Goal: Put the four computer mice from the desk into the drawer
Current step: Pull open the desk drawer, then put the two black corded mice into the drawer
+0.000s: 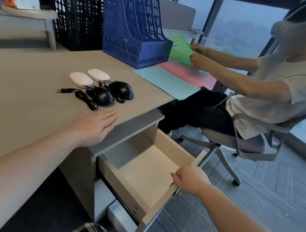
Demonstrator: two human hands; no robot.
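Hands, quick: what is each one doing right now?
Left hand: open, flat on the desk, holding nothing.
Right hand: closed on the front edge of the open drawer.

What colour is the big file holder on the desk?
Blue, with rows of small holes: the file holder, clearest in the head view.

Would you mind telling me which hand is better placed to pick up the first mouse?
The left hand: it lies open on the grey desk, just short of the nearer black corded mouse. The right hand grips the front edge of the open, empty wooden drawer.
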